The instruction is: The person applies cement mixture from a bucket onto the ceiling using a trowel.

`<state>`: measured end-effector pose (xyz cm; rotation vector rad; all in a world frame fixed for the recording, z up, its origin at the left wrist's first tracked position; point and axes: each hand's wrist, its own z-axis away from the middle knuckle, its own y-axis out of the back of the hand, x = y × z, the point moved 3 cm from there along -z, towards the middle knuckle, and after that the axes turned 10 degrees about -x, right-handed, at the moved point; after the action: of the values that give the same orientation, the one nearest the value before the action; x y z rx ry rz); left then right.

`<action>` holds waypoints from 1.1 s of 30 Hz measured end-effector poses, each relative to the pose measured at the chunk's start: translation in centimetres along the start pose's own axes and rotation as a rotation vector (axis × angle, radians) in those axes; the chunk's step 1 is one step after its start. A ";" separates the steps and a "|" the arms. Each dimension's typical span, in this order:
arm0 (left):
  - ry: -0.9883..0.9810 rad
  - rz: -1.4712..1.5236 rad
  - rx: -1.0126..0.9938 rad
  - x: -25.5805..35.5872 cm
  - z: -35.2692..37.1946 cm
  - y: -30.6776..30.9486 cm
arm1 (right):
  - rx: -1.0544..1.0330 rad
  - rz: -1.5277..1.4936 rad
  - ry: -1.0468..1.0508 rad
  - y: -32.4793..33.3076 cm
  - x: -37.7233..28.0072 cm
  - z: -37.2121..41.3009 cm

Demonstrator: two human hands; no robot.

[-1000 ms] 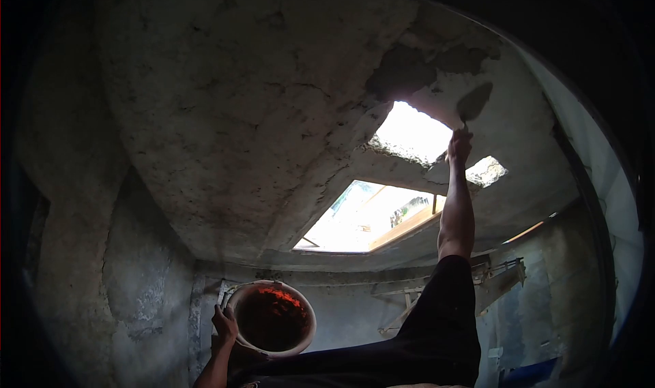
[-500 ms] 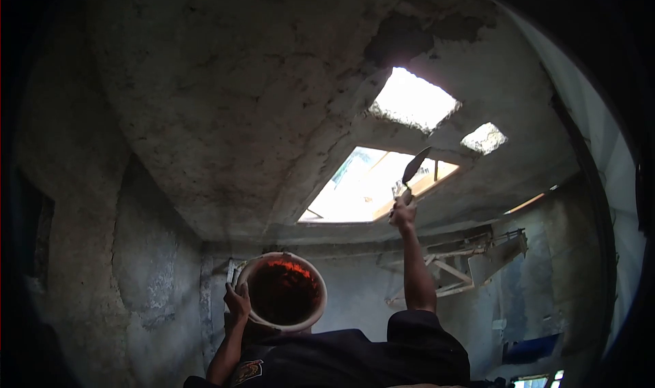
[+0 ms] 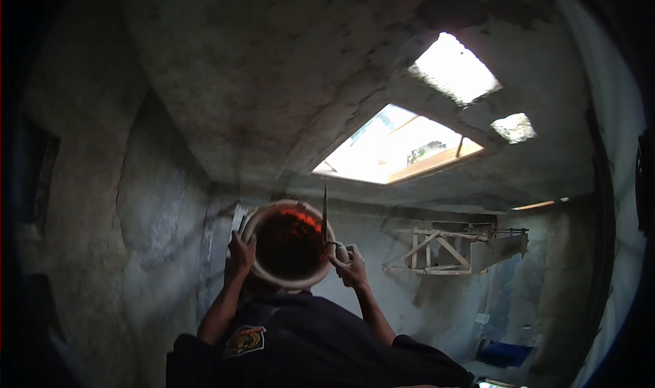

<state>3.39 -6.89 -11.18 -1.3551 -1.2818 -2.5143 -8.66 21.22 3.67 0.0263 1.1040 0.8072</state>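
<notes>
A round bucket (image 3: 300,284) with a pale rim is in front of my chest; its inside is dark, with a bright orange-red patch along the far wall. My left hand (image 3: 241,251) is closed on the bucket's left side, thumb near the rim. Beside the right rim, my right hand (image 3: 351,266) grips a trowel (image 3: 325,214) by its handle. The trowel's blade points up and shows edge-on, overlapping the right edge of the bucket in this view.
A rough grey plastered wall (image 3: 225,108) rises ahead, with a large window opening (image 3: 389,149) and two smaller bright holes (image 3: 457,67) above it. To the right stands a pale wooden frame (image 3: 437,251). Something blue (image 3: 505,354) lies at the lower right.
My right hand has come down and left with the trowel, from before the window opening to the bucket's right rim. The view has shifted, and the bucket sits higher in it.
</notes>
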 end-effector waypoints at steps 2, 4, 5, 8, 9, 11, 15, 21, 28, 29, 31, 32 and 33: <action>-0.039 -0.065 0.082 -1.1 -0.2 -1.4 | -0.119 0.068 0.076 -1.3 2.4 0.1; -0.040 -0.033 0.106 -0.8 0.2 -1.3 | -0.143 0.446 0.144 -1.3 2.2 0.6; -0.059 -0.044 0.137 -0.2 0.7 -0.7 | -0.218 0.533 0.042 -1.6 1.3 0.8; 0.062 0.053 -0.080 2.3 1.0 1.9 | -0.221 0.886 -0.040 -2.0 1.5 0.6; 0.061 0.038 -0.043 2.3 1.3 2.1 | -0.227 0.682 -0.011 -2.0 1.1 0.8; -0.143 0.035 0.115 2.3 1.2 2.2 | -0.243 0.701 -0.066 -2.3 1.8 0.0; -0.128 0.037 0.052 2.2 1.2 2.3 | -0.290 0.694 -0.061 -2.7 1.4 -1.6; -0.165 0.082 0.000 2.3 0.8 2.3 | -0.516 1.054 -0.093 -3.0 -2.5 -2.9; -0.429 0.162 -0.048 6.0 0.2 2.9 | -0.367 1.092 0.241 -4.9 -0.9 -3.5; -0.434 0.162 -0.059 6.1 0.0 2.8 | -0.361 1.088 0.231 -5.0 -1.5 -3.3; -0.408 0.146 -0.074 6.4 -0.1 2.8 | -0.427 1.023 0.054 -5.1 -2.2 -3.3; -0.416 0.192 -0.065 6.6 -0.1 3.0 | -0.513 0.997 0.039 -5.5 -2.5 -3.6; -0.381 0.152 -0.115 6.6 -0.1 3.0 | -0.501 1.013 0.049 -6.4 1.9 -5.5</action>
<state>0.29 -6.73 -4.66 -1.9497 -1.0383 -2.3347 -9.11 15.76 -3.00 0.1532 0.8692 1.9831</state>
